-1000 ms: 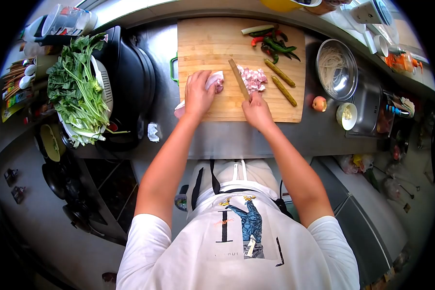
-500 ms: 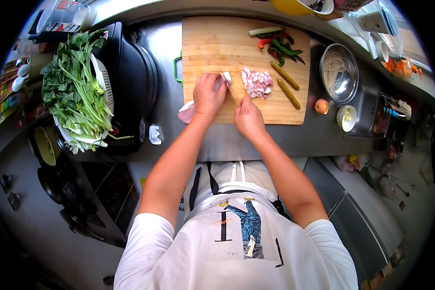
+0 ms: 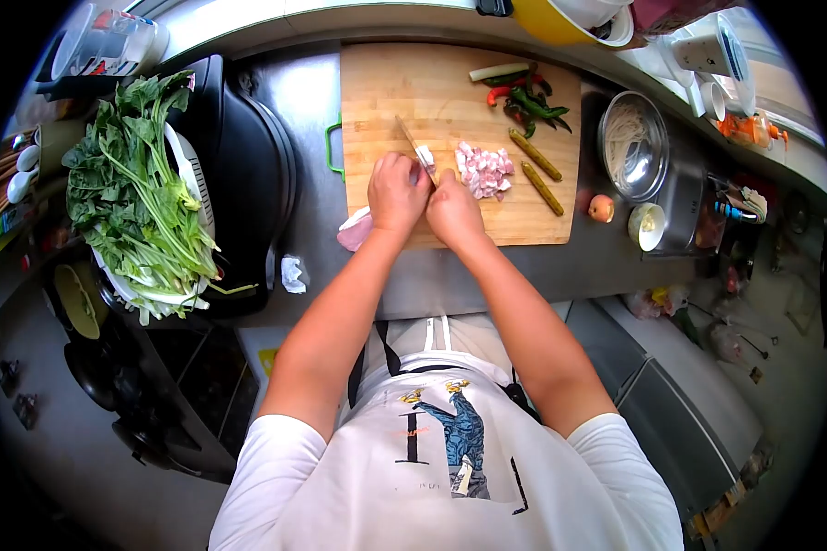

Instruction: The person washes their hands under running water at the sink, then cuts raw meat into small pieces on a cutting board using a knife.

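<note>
My right hand (image 3: 456,209) grips the handle of a knife (image 3: 406,133), whose blade points away and to the left over the wooden cutting board (image 3: 390,83). Close beside it, my left hand (image 3: 399,195) has its fingers curled down on a piece of meat, mostly hidden under them. A small white-and-pink bit of meat (image 3: 424,156) shows at the blade, just past the left fingertips. Diced pink and white meat (image 3: 484,171) lies heaped right of the knife. A larger slab of meat (image 3: 355,231) rests at the board's near left edge, by my left wrist.
Green and red peppers (image 3: 528,103) and two olive-brown pickled-looking sticks (image 3: 535,154) lie on the board's right. Beyond stand a metal bowl (image 3: 652,165), a small white bowl (image 3: 648,227) and a round fruit (image 3: 602,208). Leafy greens (image 3: 133,184) fill a white basket at left.
My right hand has moved left, closer to my left hand, and the knife now reaches farther forward and left. The whole view has shifted slightly. The diced heap looks the same.
</note>
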Demonstrator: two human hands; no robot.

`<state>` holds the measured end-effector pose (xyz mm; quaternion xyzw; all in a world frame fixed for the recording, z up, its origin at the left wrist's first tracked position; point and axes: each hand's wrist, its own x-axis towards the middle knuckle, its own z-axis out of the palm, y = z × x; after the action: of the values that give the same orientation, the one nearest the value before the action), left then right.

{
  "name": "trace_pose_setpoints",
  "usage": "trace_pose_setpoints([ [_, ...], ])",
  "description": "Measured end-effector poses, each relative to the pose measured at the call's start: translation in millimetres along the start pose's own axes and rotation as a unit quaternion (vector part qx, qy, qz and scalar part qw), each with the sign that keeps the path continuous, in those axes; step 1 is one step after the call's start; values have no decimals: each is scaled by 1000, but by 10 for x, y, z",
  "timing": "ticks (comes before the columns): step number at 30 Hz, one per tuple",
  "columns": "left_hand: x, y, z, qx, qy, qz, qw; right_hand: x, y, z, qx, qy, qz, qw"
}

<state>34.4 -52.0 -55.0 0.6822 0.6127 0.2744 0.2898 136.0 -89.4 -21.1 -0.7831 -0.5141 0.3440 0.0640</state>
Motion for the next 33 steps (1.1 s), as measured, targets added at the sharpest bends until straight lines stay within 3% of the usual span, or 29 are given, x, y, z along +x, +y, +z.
trace_pose_setpoints([
  [7, -72, -70, -60, -52, -5, 37, 998, -106, 363, -70, 53, 5, -38, 998],
  [9, -89, -79, -87, -59, -16, 33, 998, -260, 414, -97, 32, 55, 58, 996],
  [11, -105, -65, -108, -61, -19, 48, 997, -395, 398, -108, 51, 50, 76, 995],
  [18, -175, -18, -149, -18, -18, 13, 1000, -615, 136, -57, 62, -33, 50, 996],
  [28, -92, 16, -122, -14, -21, -2, 1000, -659, 135, -95, 11, -33, 74, 997],
  [33, -59, -40, -75, -11, -30, 4, 999, -170, 134, 75, 28, -1, 17, 999],
])
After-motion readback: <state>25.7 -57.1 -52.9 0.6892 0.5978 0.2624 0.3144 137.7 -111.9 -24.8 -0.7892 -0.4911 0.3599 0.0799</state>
